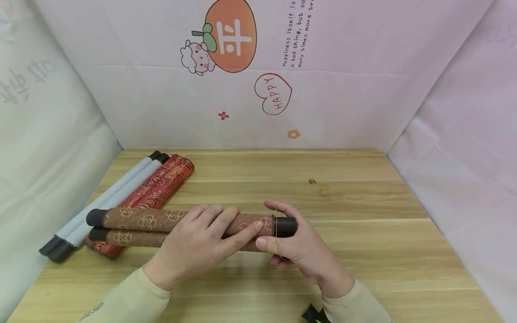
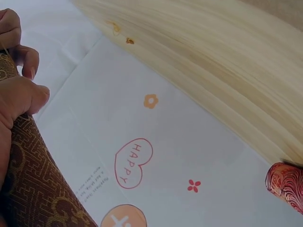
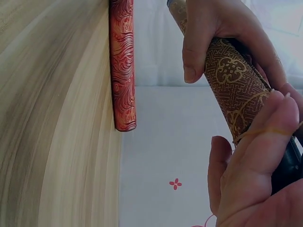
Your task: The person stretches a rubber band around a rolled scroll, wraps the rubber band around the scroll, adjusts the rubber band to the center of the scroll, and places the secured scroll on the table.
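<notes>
A brown scroll (image 1: 137, 220) with gold motifs, rolled from both ends into two parallel rolls with black end knobs, is held level above the table. My left hand (image 1: 202, 242) grips it around the middle, its index finger pointing along the roll toward the right end. At that end my right hand (image 1: 296, 244) cups the black knob (image 1: 285, 227). A thin yellowish rubber band (image 3: 265, 131) is stretched over the right hand's fingers and loops around the scroll's end. In the left wrist view the brown fabric (image 2: 35, 175) shows beneath the left thumb.
At the left lie a red wave-patterned scroll (image 1: 149, 185) and a pale blue scroll (image 1: 109, 193) with black knobs, side by side. Small yellowish bands (image 1: 324, 193) lie toward the back right. A black knobbed object (image 1: 310, 313) is partly hidden by the right sleeve. White printed cloth walls surround the table.
</notes>
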`<state>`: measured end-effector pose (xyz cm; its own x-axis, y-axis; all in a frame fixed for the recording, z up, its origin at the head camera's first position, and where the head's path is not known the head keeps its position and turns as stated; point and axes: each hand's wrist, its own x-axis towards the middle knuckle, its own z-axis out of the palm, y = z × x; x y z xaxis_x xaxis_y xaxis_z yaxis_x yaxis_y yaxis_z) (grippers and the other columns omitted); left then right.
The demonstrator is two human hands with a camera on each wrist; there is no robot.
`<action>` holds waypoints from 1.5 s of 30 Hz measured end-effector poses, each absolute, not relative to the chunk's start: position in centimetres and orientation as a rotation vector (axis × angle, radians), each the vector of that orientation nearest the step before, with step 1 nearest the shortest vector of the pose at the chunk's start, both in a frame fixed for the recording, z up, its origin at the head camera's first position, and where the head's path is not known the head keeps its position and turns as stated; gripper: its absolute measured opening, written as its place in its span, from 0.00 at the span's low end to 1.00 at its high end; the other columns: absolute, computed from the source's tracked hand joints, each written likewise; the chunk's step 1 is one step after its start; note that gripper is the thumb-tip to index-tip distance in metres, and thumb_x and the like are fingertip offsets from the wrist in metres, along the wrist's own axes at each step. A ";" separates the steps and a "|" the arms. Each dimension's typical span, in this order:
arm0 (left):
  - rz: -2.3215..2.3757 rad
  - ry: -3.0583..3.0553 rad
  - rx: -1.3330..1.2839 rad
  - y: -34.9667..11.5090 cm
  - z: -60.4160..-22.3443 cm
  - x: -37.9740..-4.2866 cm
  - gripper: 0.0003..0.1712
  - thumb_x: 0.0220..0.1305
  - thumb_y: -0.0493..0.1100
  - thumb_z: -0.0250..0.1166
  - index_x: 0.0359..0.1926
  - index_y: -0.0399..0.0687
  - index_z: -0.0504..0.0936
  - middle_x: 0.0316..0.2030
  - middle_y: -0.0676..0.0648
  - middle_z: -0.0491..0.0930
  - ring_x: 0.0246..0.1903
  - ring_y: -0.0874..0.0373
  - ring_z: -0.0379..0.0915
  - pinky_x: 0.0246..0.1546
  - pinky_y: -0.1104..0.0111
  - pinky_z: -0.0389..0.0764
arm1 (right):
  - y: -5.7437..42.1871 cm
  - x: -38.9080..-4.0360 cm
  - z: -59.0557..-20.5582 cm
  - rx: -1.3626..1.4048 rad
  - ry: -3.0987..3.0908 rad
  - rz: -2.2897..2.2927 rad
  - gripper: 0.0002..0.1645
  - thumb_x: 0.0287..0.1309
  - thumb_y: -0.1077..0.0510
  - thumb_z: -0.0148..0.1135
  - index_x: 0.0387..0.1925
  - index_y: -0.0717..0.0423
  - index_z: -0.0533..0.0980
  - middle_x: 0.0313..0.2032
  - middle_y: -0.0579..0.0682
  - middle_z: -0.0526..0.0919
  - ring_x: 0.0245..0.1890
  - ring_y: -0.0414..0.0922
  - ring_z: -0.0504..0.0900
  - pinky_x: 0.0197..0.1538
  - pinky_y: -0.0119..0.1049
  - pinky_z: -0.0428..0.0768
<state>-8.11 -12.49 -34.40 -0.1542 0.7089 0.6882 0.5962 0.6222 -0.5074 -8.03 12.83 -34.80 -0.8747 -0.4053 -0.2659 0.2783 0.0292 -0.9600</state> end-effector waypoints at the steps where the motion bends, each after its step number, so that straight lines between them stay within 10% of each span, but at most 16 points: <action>1: 0.138 -1.843 -1.042 -12.4 -34.5 -8.1 0.23 0.81 0.48 0.51 0.72 0.60 0.71 0.43 0.44 0.82 0.31 0.50 0.78 0.30 0.61 0.82 | 12.8 -8.0 -34.8 -0.124 1.834 -1.900 0.51 0.54 0.55 0.79 0.74 0.35 0.62 0.47 0.62 0.81 0.21 0.46 0.81 0.27 0.36 0.81; 17: 0.094 -1.913 -1.022 -12.2 -35.4 -7.9 0.20 0.78 0.44 0.51 0.65 0.62 0.78 0.44 0.42 0.83 0.32 0.47 0.79 0.33 0.58 0.83 | 12.4 -7.7 -35.1 -0.183 1.732 -2.096 0.47 0.55 0.64 0.77 0.72 0.49 0.63 0.60 0.64 0.76 0.52 0.55 0.85 0.51 0.49 0.87; 45: 0.040 -1.951 -1.042 -11.6 -36.0 -7.5 0.22 0.78 0.43 0.50 0.66 0.58 0.80 0.46 0.44 0.83 0.32 0.50 0.79 0.37 0.58 0.84 | 12.6 -7.9 -33.7 -0.334 2.265 -1.830 0.52 0.51 0.54 0.83 0.73 0.34 0.65 0.62 0.54 0.78 0.55 0.51 0.84 0.50 0.41 0.86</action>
<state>-7.47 -11.59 -36.03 -0.2433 0.6784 0.6932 0.6498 0.6446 -0.4028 -7.88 12.61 -33.68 -0.9522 -0.3048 -0.0210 -0.0437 0.2036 -0.9781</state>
